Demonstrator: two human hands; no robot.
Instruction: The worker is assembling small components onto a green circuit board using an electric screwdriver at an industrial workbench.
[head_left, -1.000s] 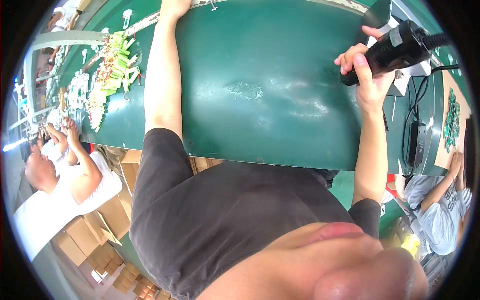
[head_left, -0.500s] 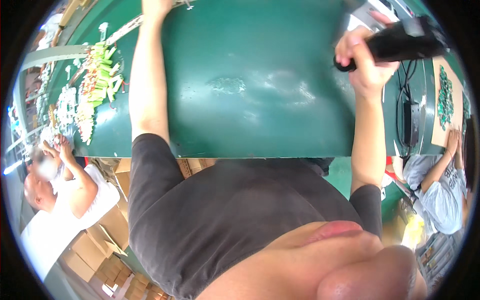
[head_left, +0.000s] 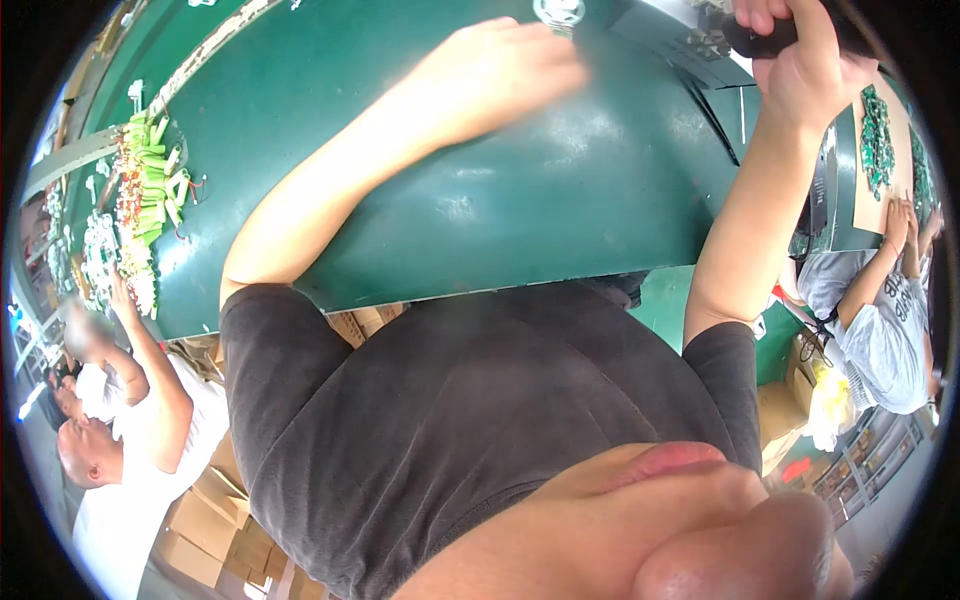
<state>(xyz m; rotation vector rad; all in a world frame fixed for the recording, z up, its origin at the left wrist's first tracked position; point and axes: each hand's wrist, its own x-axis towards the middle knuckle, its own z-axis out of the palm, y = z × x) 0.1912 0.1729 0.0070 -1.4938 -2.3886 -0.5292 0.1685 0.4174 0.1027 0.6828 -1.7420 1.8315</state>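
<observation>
My right hand [head_left: 800,70] is at the top right, closed round a black hand-held power tool [head_left: 760,38] that is mostly cut off by the frame's edge. My left hand [head_left: 500,70] hovers over the far middle of the green table [head_left: 560,200]. It is blurred, with fingers loosely curled, and I cannot make out whether it holds anything. Just beyond its fingers lies a small pale round part [head_left: 560,12]. A dark flat panel [head_left: 690,55] lies between the two hands.
A pile of green and white parts [head_left: 145,190] lies at the table's left end, where a person in a white shirt [head_left: 120,470] works. At the right, a person in grey [head_left: 880,320] reaches a cardboard sheet of green circuit boards [head_left: 875,140]. Cardboard boxes [head_left: 200,520] sit below.
My left hand has drawn back from the table's far edge and swung right toward the middle. My right hand and the black tool have risen to the top edge. The view has tilted.
</observation>
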